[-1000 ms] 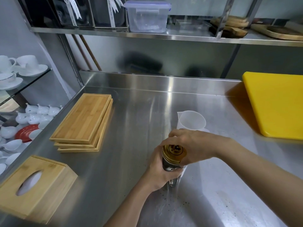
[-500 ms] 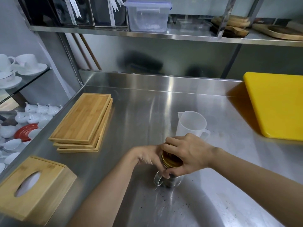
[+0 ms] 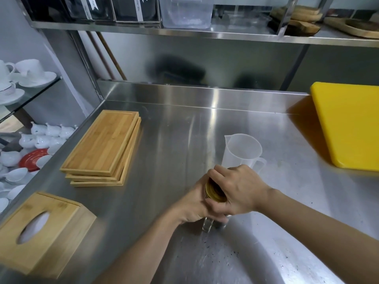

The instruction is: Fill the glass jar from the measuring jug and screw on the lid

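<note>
Head camera looks down on one stainless steel worktop (image 3: 176, 140) where two bare hands meet over a single small clear glass jar (image 3: 209, 223). The jar stands upright near the front middle of the worktop, only its base showing below the hands, with dark contents inside. One round gold metal lid (image 3: 213, 192) sits on top of the jar. The left hand (image 3: 194, 206) is wrapped around the jar's side, its fingers curled closed on the glass. The right hand (image 3: 238, 191) comes from the right and covers the lid, its fingers bent closed around the lid's rim.

Just behind the hands stands one translucent white plastic measuring jug (image 3: 242, 152), upright, spout to the left, handle to the right; it looks empty. Dark specks (image 3: 221, 253) lie scattered on the steel in front of the jar.

To the left sits one stack of three rectangular bamboo trays (image 3: 102, 144). Nearer the front left corner is one bamboo tissue box (image 3: 41, 226) with an oval opening. One thick yellow plastic cutting board (image 3: 348, 126) lies at the right edge. One clear plastic container (image 3: 184, 13) rests on the steel shelf (image 3: 205, 34) above. White cups and saucers (image 3: 26, 76) fill the glass shelving at far left; their number cannot be told.
</note>
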Available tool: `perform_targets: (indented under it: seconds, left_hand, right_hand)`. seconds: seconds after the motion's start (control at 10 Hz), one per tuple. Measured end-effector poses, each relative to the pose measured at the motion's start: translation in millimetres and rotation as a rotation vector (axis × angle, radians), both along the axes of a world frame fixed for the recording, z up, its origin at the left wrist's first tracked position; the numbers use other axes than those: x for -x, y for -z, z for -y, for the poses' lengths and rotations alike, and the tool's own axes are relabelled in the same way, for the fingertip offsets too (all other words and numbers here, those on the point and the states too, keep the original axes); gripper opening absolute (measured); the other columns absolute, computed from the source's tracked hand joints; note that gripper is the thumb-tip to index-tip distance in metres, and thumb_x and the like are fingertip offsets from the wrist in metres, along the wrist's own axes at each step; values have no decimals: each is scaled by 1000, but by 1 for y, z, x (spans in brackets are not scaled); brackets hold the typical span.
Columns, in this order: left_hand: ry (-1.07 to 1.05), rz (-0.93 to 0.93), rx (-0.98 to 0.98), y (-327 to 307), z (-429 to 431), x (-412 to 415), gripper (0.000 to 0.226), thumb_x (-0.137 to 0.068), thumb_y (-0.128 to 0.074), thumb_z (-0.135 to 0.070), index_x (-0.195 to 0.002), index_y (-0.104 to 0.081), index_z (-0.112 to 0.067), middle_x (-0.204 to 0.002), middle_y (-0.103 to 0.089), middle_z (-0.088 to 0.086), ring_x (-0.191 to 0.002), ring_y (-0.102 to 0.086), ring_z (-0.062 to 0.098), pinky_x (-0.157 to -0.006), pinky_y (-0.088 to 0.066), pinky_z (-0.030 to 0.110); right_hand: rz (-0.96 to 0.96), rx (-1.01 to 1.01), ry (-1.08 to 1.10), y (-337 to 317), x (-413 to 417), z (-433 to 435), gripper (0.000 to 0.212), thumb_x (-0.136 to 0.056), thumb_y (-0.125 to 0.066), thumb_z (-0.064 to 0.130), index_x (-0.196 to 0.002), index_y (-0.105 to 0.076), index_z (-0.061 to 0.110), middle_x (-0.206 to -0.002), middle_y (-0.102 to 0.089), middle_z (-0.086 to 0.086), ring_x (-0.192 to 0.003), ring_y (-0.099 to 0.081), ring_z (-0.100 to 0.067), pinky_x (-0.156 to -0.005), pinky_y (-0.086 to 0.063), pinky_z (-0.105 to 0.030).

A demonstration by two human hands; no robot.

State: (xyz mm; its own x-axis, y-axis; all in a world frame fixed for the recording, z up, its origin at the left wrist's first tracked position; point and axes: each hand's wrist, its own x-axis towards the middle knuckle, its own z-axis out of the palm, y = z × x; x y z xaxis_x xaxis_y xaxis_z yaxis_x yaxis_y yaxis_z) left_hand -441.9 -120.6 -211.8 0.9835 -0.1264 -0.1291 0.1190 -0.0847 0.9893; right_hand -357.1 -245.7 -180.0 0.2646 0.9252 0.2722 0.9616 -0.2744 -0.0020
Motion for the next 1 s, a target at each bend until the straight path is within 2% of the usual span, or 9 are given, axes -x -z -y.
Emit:
perform_targets:
  seconds: [0.1, 0.2, 0.3, 0.4, 0.5, 0.6, 0.8, 0.9, 1.0]
  left_hand:
    - [-113, 49, 112, 9, 11, 4, 87, -48, -79, 14, -109, -43, -36, -108, -52, -2, -96, -58, 6, -81, -56, 28]
    - [-255, 47, 154, 10, 23, 8, 74, -37, -80, -6, -87, -56, -55, -94, -62, -19, -93, -59, 14, -77, -56, 55]
    - [-452, -33, 95, 16, 36, 12, 74, -37, -81, -20, -100, -56, -48, -96, -55, -21, -99, -58, 12, -91, -52, 46]
    - [-736, -11, -293, 28, 57, 16, 73, -49, -76, -34, -113, -42, -37, -102, -45, -26, -97, -44, 1, -86, -24, 3]
    - [-897, 77, -341, 34, 75, 13, 69, -55, -74, -25, -110, -36, -40, -112, -50, -14, -101, -42, 4, -90, -20, 19]
    - [-913, 51, -348, 39, 76, 10, 72, -52, -71, -28, -117, -43, -28, -116, -53, -6, -110, -51, 17, -90, -21, 27]
    - [-841, 40, -430, 34, 69, 8, 72, -55, -69, -35, -122, -45, -24, -117, -55, -3, -113, -54, 22, -90, -24, 26]
    - [-639, 77, -200, 39, 52, 14, 96, -46, -81, -40, -130, -35, -39, -127, -50, -8, -119, -52, 17, -100, -41, 37]
    - [-489, 131, -146, 29, 32, 35, 99, -52, -83, -40, -129, -24, -57, -141, -35, -23, -129, -36, -10, -103, -35, 17]
  right_hand:
    - [10, -26, 51, 3, 4, 0, 55, -74, -42, 60, -73, -57, 7, -57, -52, -4, -35, -42, -27, -36, -28, -24]
    - [21, -52, 97, 5, 9, 0, 54, -74, -43, 59, -70, -55, 7, -56, -50, -5, -34, -41, -27, -37, -23, -24]
    - [33, -81, 159, 7, 13, -1, 54, -75, -42, 59, -67, -53, 6, -53, -49, -6, -32, -40, -28, -34, -26, -24]
    - [44, -106, 232, 9, 18, -2, 54, -74, -42, 59, -63, -51, 7, -51, -48, -5, -30, -39, -27, -36, -24, -22]
    - [53, -107, 284, 8, 23, -1, 54, -74, -40, 60, -63, -52, 8, -50, -48, -4, -29, -39, -26, -39, -19, -22]
    - [55, -101, 297, 7, 24, -1, 55, -74, -39, 61, -64, -53, 8, -51, -49, -3, -30, -39, -25, -39, -19, -22]
    - [23, -92, 328, 5, 25, 0, 54, -73, -40, 62, -64, -52, 10, -51, -49, -3, -31, -43, -26, -35, -25, -24]
    - [2, -99, 358, 2, 25, 2, 59, -72, -42, 69, -66, -51, 11, -57, -49, -3, -31, -45, -27, -35, -27, -23]
    - [-61, -154, 366, -3, 24, 10, 73, -72, -33, 79, -83, -60, 12, -79, -60, -1, -45, -57, -26, -38, -34, -25]
